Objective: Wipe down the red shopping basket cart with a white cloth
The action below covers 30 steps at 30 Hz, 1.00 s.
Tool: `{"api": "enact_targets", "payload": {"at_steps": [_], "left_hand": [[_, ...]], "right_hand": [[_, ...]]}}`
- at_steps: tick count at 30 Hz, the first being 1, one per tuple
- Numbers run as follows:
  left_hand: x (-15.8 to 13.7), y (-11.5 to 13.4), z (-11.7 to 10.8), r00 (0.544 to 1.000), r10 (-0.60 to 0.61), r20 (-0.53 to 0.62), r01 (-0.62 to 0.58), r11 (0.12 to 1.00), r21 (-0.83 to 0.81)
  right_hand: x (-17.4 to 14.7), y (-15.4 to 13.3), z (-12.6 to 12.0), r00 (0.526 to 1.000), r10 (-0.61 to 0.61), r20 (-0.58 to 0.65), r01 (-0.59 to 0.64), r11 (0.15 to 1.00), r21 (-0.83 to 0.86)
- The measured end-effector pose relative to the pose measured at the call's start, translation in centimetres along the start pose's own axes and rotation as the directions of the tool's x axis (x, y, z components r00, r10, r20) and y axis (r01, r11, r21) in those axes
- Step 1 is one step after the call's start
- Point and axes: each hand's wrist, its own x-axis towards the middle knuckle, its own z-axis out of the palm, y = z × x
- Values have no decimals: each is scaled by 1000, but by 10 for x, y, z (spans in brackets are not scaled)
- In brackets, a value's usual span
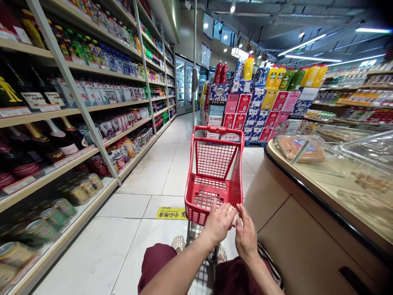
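Over the near right corner of the red cart (196,212): left hand (219,223) and right hand (247,237), held close together, with fingertips nearly meeting.
Left hand: turned with its back upward, with fingers bent toward the right hand, only narrowly spread; touching a small pale thing (234,213) at the fingertips.
Right hand: half curled, with a slim space between thumb and fingers; placed just beside the same small pale thing, on the side toward the desk (276,196).
Small pale thing: between the fingers of both hands, mostly covered; not possible to say what kind, nor how firmly gripped.
Red cart: standing upright on the tiled floor, with lattice walls and a tall back panel at the far side; directly in front of the knees.
Dark red trousers (158,262): below both bare forearms, with a cream shoe (178,242) near the cart frame.
Yellow floor sign (168,213): flat on the tiles, left of the cart.
Desk: at right, with a curved dark edge and a packed baked good (302,148) behind glass.
Left shelves (123,133): filled with bottles and cans.
Stacked cartons (244,104): beyond the cart, with large bottles on top.
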Motion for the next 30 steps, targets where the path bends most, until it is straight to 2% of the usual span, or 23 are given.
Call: {"api": "enact_targets", "payload": {"at_steps": [2,4,6,8,11,13,16,18,20,22,26,28,30], "left_hand": [[-8,-16,-8,1000,4,-7,-4,1000,2],[-23,-37,-19,995,-92,-39,93,995,27],[-31,-45,-24,984,-170,-49,172,984,54],[-24,-33,-17,988,-152,-39,153,987,43],[2,1,3,998,-57,20,57,998,-2],[9,8,7,999,-16,48,17,1000,-19],[-10,-21,-9,999,-5,31,5,1000,-18],[-29,-48,-25,996,-85,-21,85,996,21],[-36,-59,-32,991,-129,-35,130,990,47],[-27,-47,-26,994,-111,-20,112,993,30],[10,-5,-4,997,0,75,4,999,-51],[10,-10,-7,996,14,92,-8,997,-71],[-7,-34,-19,997,-20,81,25,998,-62]], "right_hand": [[3,5,-4,1000,21,-18,-21,1000,9],[4,8,-5,998,44,-52,-45,999,-4],[3,9,-4,995,59,-82,-62,998,-27],[1,9,0,996,47,-80,-51,998,-43],[-1,11,2,998,22,-60,-26,998,-66],[0,15,-1,999,14,-52,-19,996,-84],[2,23,-7,998,30,-63,-36,994,-101],[3,24,-9,996,38,-79,-46,994,-103],[4,20,-7,997,16,-75,-23,995,-94],[5,10,-1,999,-26,-45,22,997,-77],[8,-5,10,997,-72,1,72,994,-80],[9,-4,10,998,-58,-7,57,994,-91],[9,1,7,999,-44,-18,42,994,-99]]}}
